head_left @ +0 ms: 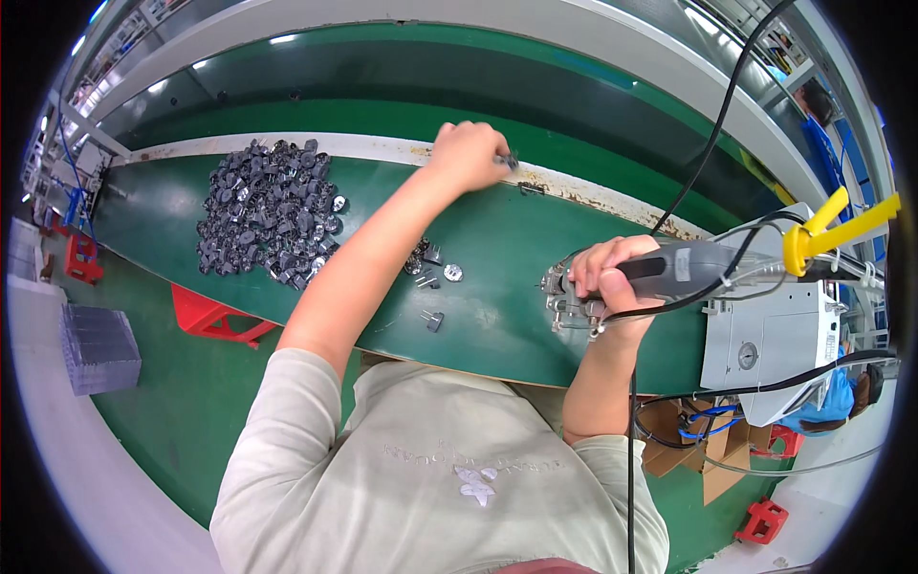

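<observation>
At the far edge of the bench, my left hand [467, 156] is closed around a small dark plug part [507, 161], which sticks out past the fingertips. My right hand [615, 271] grips a grey handheld power tool [681, 268] near its front end. A metal fixture [564, 297] sits at the tool's tip, over the bench. Between my arms lie a few loose plug parts [432, 320] with metal pins, along with a round silvery piece [453, 273]. Left of my left forearm is a large heap of dark plug parts [268, 210].
A green bench [488, 325] has a pale worn rail [564, 184] at its far side, with a green conveyor belt [535, 124] beyond. A yellow strap [803, 244] and black cable [717, 124] hang at right, by a white machine [765, 344]. Red stools [215, 316] stand below.
</observation>
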The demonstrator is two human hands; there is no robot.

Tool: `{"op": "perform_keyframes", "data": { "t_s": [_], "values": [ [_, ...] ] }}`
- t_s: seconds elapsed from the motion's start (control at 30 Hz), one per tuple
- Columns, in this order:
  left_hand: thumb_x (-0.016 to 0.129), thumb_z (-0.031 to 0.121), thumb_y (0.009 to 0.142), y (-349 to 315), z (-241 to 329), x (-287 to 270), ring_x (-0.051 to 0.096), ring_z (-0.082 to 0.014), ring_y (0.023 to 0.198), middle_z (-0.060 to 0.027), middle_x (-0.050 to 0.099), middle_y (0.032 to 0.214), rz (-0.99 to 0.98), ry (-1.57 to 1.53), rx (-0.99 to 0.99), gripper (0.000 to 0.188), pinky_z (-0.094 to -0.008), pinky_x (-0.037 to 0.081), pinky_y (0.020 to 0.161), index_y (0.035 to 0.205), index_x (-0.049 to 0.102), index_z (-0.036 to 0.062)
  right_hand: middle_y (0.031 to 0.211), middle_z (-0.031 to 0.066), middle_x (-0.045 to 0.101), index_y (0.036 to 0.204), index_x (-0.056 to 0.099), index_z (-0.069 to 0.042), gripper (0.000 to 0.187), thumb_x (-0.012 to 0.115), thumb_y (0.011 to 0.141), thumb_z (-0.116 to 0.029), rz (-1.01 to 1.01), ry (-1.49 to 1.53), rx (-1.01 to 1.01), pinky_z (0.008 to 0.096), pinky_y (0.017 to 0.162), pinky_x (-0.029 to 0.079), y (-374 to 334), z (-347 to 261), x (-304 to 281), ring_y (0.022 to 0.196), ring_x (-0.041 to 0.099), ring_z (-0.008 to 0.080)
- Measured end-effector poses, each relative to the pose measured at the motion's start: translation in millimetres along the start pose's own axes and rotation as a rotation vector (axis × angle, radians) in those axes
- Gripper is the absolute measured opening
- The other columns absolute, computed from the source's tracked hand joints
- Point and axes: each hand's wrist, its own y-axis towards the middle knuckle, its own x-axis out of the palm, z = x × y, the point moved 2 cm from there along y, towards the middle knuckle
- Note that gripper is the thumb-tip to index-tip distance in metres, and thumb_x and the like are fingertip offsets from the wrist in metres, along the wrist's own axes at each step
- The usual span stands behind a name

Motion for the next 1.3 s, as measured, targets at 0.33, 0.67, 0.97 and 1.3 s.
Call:
{"op": "perform_keyframes", "data": {
  "t_s": [0.33,0.67,0.97,1.3],
  "values": [
    [0.081,0.025,0.070,-122.3,23.1,-30.8,0.058,-0.0286,0.113,-0.0092,0.065,0.107,-0.394,0.044,0.199,0.047,-0.0413,0.038,0.104,0.113,0.069,0.0104,0.073,0.0095,0.065,0.091,0.058,-0.003,0.028,0.078,0.075,0.008,0.063,-0.087,0.007,0.0252,0.050,0.046,-3.3,1.4,-8.0,0.058,0.057,0.0108],
    [0.073,0.009,0.080,-103.5,58.5,25.9,0.064,-0.0302,0.107,-0.0109,0.069,0.107,-0.232,-0.356,0.376,0.033,-0.0414,0.051,0.093,0.112,0.068,0.0041,0.071,0.0099,0.064,0.090,0.054,-0.003,0.027,0.077,0.078,0.004,0.078,-0.025,-0.034,0.0286,0.057,0.053,0.2,1.9,-9.6,0.060,0.061,0.0143],
    [0.075,0.010,0.076,-107.3,53.8,36.6,0.062,-0.0310,0.108,-0.0140,0.065,0.115,-0.250,-0.475,0.347,0.053,-0.0400,0.051,0.097,0.126,0.062,0.0025,0.069,0.0075,0.060,0.088,0.052,-0.004,0.030,0.078,0.078,0.005,0.029,-0.025,-0.035,0.0325,0.059,0.055,2.4,2.9,-13.2,0.061,0.062,0.0167],
    [0.075,0.009,0.077,-113.0,63.0,35.8,0.063,-0.0293,0.103,-0.0106,0.067,0.105,-0.141,-0.459,0.358,0.051,-0.0401,0.049,0.097,0.126,0.063,0.0033,0.069,0.0083,0.059,0.090,0.051,-0.003,0.025,0.072,0.081,0.008,-0.048,0.035,-0.086,0.0353,0.062,0.056,2.8,5.9,-11.9,0.060,0.060,0.0168]
  ]
}}
